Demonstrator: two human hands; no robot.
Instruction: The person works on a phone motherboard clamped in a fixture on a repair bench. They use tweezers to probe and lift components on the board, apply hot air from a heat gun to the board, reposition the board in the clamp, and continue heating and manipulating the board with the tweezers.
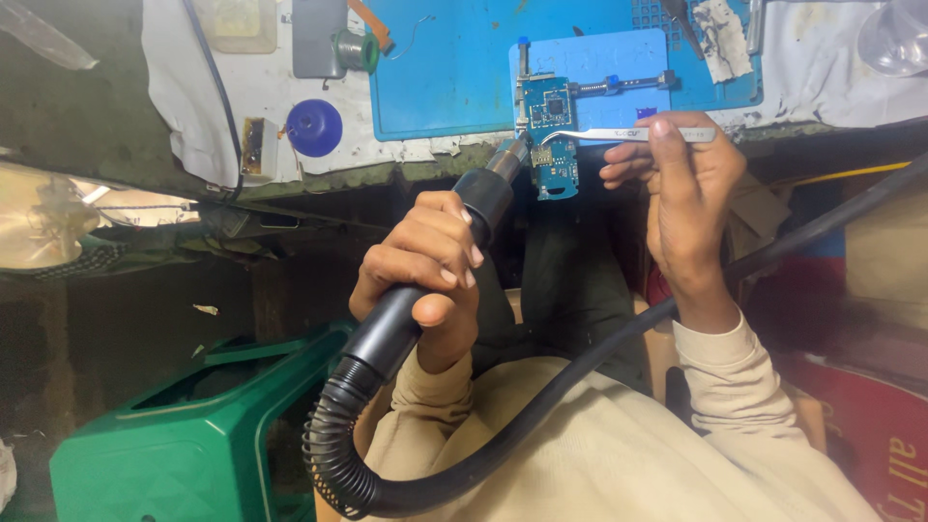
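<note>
Blue mat (435,97) up top holds the clamped board (549,135), and you're mid-heating: left hand (425,266) wrapped tight around the hot-air wand (464,217), right hand (681,184) pinching tweezers (633,134) at the board, so next probably calls for a steady, gentle lift.

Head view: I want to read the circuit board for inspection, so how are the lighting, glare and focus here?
Head view: the blue mat and circuit board are evenly lit and fairly sharp; the space under the bench falls into deep shadow; a bright glare patch sits at the left edge; the left hand on the black nozzle and the right hand with tweezers show clearly.
</note>
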